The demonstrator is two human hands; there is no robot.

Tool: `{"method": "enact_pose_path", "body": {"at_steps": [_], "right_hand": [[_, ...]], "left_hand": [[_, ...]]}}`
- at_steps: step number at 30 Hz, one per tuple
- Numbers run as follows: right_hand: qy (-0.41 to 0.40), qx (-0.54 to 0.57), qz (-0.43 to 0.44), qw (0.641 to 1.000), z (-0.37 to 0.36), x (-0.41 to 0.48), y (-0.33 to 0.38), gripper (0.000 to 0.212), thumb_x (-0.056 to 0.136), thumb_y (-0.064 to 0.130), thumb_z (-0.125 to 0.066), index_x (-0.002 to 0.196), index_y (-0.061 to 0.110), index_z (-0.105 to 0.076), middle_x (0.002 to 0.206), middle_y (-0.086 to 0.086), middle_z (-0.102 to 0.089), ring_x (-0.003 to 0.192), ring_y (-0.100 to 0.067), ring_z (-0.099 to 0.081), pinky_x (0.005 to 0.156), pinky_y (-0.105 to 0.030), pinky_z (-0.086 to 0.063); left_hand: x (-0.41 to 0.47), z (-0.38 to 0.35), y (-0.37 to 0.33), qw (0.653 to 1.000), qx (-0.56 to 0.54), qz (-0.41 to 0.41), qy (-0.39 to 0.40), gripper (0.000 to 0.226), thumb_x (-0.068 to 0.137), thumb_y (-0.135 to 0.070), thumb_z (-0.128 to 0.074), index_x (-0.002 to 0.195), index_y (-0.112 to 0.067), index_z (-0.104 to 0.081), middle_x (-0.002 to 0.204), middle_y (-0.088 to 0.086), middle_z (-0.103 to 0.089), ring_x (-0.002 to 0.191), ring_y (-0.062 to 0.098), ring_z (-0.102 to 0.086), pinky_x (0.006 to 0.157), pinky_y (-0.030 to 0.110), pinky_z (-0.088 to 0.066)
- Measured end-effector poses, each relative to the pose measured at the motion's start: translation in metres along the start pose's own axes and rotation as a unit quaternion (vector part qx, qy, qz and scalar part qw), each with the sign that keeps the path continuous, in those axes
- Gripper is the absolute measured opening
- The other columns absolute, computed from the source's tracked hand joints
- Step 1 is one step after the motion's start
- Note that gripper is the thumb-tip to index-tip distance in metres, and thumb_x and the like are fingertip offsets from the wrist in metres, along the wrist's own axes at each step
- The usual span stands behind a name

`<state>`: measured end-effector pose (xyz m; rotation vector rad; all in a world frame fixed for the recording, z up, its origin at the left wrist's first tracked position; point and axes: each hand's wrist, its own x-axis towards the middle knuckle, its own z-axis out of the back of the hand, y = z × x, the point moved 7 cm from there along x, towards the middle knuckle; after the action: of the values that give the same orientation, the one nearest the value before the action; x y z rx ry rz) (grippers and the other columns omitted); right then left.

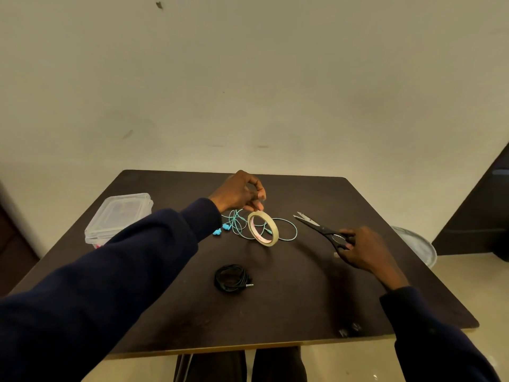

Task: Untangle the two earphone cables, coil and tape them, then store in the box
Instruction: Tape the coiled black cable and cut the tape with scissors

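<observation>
My left hand [239, 194] pinches the top edge of a beige tape roll [263, 228] and holds it upright above the teal earphone cable [287, 230], which lies loosely spread on the dark table with its blue earbuds [221, 229] at the left. The black earphone cable [232, 278] sits coiled nearer to me, its jack pointing right. My right hand [363, 250] grips the black handles of the scissors [316, 226], whose blades rest on the table pointing away to the left. A clear plastic box [118, 216] with its lid on stands at the table's left edge.
The dark square table [303, 304] stands against a plain wall. A round grey lid or basin [421, 245] lies on the floor past the right edge. My legs show below the near edge.
</observation>
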<state>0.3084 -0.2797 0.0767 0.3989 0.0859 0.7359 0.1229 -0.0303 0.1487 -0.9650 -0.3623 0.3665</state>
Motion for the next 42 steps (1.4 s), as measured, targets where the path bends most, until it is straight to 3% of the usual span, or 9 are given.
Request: {"method": "enact_pose_path", "body": {"at_steps": [4,9,13,17,21,23,26,31,42], "right_hand": [[0.023,0.101,0.036,0.994,0.011,-0.007,0.028,0.063,0.069,0.039,-0.089,0.125,0.023,-0.067,0.069,0.001,-0.066,0.057,-0.006,-0.055,0.053,-0.014,-0.040],[0.072,0.167,0.098,0.978,0.014,-0.012,0.055,0.068,0.063,0.042,-0.091,0.126,0.027,-0.068,0.077,-0.005,-0.073,0.062,-0.008,-0.063,0.064,-0.027,-0.052],[0.093,0.142,0.123,0.978,0.010,-0.012,0.068,0.066,0.063,0.039,-0.090,0.124,0.029,-0.067,0.082,-0.004,-0.074,0.059,-0.002,-0.062,0.066,-0.024,-0.054],[0.106,0.138,0.134,0.976,0.005,-0.009,0.078,0.066,0.065,0.037,-0.090,0.126,0.028,-0.067,0.092,-0.005,-0.076,0.058,0.001,-0.063,0.066,-0.020,-0.054],[0.100,0.113,0.157,0.976,0.008,-0.002,0.091,0.064,0.068,0.036,-0.089,0.127,0.027,-0.066,0.082,-0.007,-0.075,0.055,-0.001,-0.060,0.060,-0.017,-0.049],[0.097,0.104,0.171,0.975,0.010,0.001,0.098,0.063,0.069,0.036,-0.089,0.127,0.025,-0.066,0.077,-0.009,-0.073,0.059,-0.011,-0.063,0.060,-0.018,-0.049],[0.071,0.070,0.195,0.976,0.015,0.007,0.106,0.061,0.070,0.039,-0.088,0.125,0.027,-0.068,0.075,-0.005,-0.070,0.058,-0.007,-0.055,0.051,-0.011,-0.041],[0.071,0.056,0.198,0.976,0.015,0.010,0.110,0.060,0.071,0.041,-0.087,0.125,0.027,-0.067,0.070,0.007,-0.064,0.057,-0.005,-0.052,0.048,-0.009,-0.038],[0.082,0.040,0.211,0.973,0.008,0.011,0.112,0.058,0.073,0.044,-0.084,0.125,0.023,-0.069,0.070,-0.002,-0.068,0.053,-0.006,-0.050,0.046,-0.015,-0.035]], "left_hand": [[-0.003,0.005,0.004,1.000,-0.009,0.004,-0.004,0.016,0.097,-0.006,-0.061,0.101,0.008,-0.066,0.081,0.012,-0.072,0.065,0.014,-0.074,0.060,0.021,-0.060],[-0.006,0.008,0.006,1.000,-0.010,-0.007,-0.007,0.016,0.096,-0.008,-0.063,0.101,0.007,-0.068,0.084,0.013,-0.073,0.068,0.013,-0.074,0.062,0.023,-0.061],[-0.008,0.011,0.008,0.999,0.006,-0.029,-0.016,0.015,0.095,-0.008,-0.064,0.098,0.006,-0.069,0.090,0.018,-0.075,0.081,0.023,-0.076,0.072,0.029,-0.062],[-0.009,0.011,0.006,0.997,0.038,-0.056,-0.019,0.016,0.091,-0.012,-0.069,0.097,0.002,-0.072,0.089,0.009,-0.076,0.081,0.015,-0.074,0.078,0.021,-0.059],[-0.008,0.011,0.006,0.996,0.051,-0.065,-0.019,0.014,0.092,-0.014,-0.069,0.095,-0.002,-0.073,0.089,0.009,-0.077,0.086,0.014,-0.074,0.086,0.023,-0.056],[-0.007,0.011,0.006,0.997,0.047,-0.064,-0.018,0.014,0.092,-0.013,-0.068,0.095,-0.001,-0.073,0.090,0.011,-0.077,0.087,0.015,-0.074,0.085,0.019,-0.055],[-0.006,0.010,0.008,0.998,0.035,-0.055,-0.017,0.013,0.093,-0.011,-0.067,0.096,0.001,-0.072,0.090,0.013,-0.077,0.086,0.016,-0.075,0.076,0.012,-0.054],[-0.002,0.010,0.012,0.999,0.008,-0.045,-0.015,0.010,0.093,-0.006,-0.065,0.092,0.002,-0.070,0.092,0.017,-0.075,0.086,0.021,-0.076,0.082,0.021,-0.058],[0.000,0.019,0.008,0.997,-0.010,-0.049,-0.052,0.015,0.096,-0.006,-0.062,0.094,0.007,-0.069,0.089,0.020,-0.075,0.083,0.025,-0.075,0.071,0.019,-0.057]]}}
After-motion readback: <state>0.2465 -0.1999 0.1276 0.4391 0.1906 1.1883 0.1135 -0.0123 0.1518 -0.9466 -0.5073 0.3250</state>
